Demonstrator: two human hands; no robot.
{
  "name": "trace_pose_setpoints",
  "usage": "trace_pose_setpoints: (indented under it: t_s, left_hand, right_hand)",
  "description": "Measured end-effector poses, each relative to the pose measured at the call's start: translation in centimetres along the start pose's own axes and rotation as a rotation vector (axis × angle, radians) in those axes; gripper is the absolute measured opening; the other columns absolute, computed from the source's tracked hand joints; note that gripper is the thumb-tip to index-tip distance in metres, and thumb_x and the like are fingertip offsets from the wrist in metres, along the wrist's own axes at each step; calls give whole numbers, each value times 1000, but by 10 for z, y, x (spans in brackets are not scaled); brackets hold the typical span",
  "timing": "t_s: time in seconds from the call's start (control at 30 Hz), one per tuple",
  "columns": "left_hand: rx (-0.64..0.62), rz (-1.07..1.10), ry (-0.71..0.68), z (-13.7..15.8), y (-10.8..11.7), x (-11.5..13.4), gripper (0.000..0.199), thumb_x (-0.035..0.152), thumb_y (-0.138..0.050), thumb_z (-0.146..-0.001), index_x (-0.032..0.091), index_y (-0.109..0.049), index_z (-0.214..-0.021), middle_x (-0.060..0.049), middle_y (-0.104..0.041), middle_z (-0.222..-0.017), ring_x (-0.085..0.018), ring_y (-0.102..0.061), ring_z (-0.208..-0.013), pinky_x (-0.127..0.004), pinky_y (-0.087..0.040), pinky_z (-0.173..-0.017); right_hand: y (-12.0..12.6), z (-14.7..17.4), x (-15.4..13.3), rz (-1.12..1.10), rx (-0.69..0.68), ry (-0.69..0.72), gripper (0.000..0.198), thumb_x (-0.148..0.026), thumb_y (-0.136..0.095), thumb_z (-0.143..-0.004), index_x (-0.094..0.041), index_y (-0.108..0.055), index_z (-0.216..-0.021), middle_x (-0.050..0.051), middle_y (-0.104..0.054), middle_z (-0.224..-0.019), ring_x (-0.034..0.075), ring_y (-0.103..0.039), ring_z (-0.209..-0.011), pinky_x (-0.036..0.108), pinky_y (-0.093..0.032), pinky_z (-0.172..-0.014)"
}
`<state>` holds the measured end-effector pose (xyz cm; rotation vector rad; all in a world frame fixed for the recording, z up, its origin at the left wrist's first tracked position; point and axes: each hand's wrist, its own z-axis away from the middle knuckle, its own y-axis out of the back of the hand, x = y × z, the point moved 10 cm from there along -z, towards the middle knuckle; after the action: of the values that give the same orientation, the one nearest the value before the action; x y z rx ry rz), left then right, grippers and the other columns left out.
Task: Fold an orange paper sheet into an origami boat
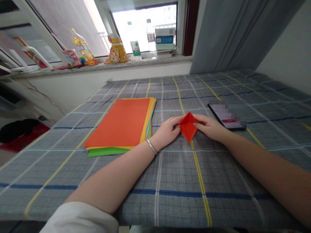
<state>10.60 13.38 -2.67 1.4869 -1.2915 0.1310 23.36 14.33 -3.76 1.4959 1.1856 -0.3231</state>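
Note:
A small folded piece of orange-red paper (189, 129), diamond-shaped with a point toward me, is held just above or on the plaid cloth; which of the two I cannot tell. My left hand (168, 130) pinches its left corner between thumb and fingers. On the opposite corner, the thumb and fingers of my right hand (208, 126) grip the same paper. A fold opens slightly near its top, showing a shaded inner face. Left of my hands lies a stack of coloured paper sheets (119, 121), orange on top, with yellow and green edges below.
A tablet or phone (228, 118) with a lit, partly blurred screen lies right of my right hand. Plaid cloth (179, 174) covers the surface. On the windowsill (145, 63) behind stand bottles, a tube and stacked boxes (165, 39). A grey curtain (218, 35) hangs at the right.

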Motion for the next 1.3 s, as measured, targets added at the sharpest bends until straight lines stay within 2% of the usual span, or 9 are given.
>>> trace_pose_setpoints:
  t_s: [0.1,0.2,0.4,0.63,0.87,1.0,1.17,1.3]
  left_hand:
    - [-9,-76,-13,1,1,4,48,8,-45,-87,18,-57,-132,-7,-64,-129,-18,-58,-120,-37,-43,-109]
    - [-16,-152,0,3,3,5,47,9,-48,-85,16,-59,-130,-8,-67,-123,-18,-60,-115,-36,-47,-105]
    - [-68,-289,-77,5,-1,10,45,9,-49,-86,17,-60,-129,-6,-66,-127,-18,-61,-116,-35,-48,-104]
    - [-171,-494,-114,11,-3,11,38,19,-51,-92,18,-62,-129,-6,-67,-126,-21,-65,-112,-37,-50,-100]
    - [-257,-595,-184,13,-6,14,35,20,-49,-93,18,-63,-125,-6,-67,-127,-21,-65,-111,-38,-50,-100]
    - [-279,-600,-212,14,-10,19,33,20,-47,-94,14,-64,-122,-8,-66,-127,-22,-64,-113,-38,-48,-101]
    - [-221,-579,-141,11,-12,22,31,29,-40,-99,15,-68,-104,-9,-72,-109,-21,-66,-104,-41,-46,-101]
    - [-176,-683,-95,11,-16,22,24,30,-47,-95,15,-66,-100,-8,-69,-99,-22,-64,-98,-49,-34,-112]
  right_hand:
    - [7,1,-4,119,13,55,34,-27,-55,-85,-28,-70,-116,5,-68,-122,25,-61,-116,49,-45,-105]
    - [7,2,-9,228,-3,111,33,-25,-55,-85,-26,-71,-113,7,-70,-114,24,-64,-106,46,-51,-96]
    - [6,7,-16,341,-54,199,36,-23,-54,-87,-30,-69,-119,3,-71,-118,22,-65,-110,45,-49,-100]
    - [0,14,-19,451,-143,253,39,-22,-54,-88,-30,-67,-124,2,-68,-126,23,-63,-115,45,-48,-103]
    - [-3,18,-23,433,-205,236,40,-29,-60,-87,-32,-66,-126,2,-64,-132,26,-62,-117,49,-47,-102]
    - [-5,17,-22,431,-227,228,36,-37,-53,-93,-31,-67,-126,2,-64,-133,27,-61,-118,50,-46,-102]
    - [-5,13,-14,431,-173,179,31,-38,-56,-90,-32,-73,-116,2,-68,-126,28,-63,-113,51,-47,-100]
    - [-10,12,-11,494,-178,173,27,-36,-66,-82,-29,-75,-106,4,-69,-125,28,-63,-109,49,-48,-98]
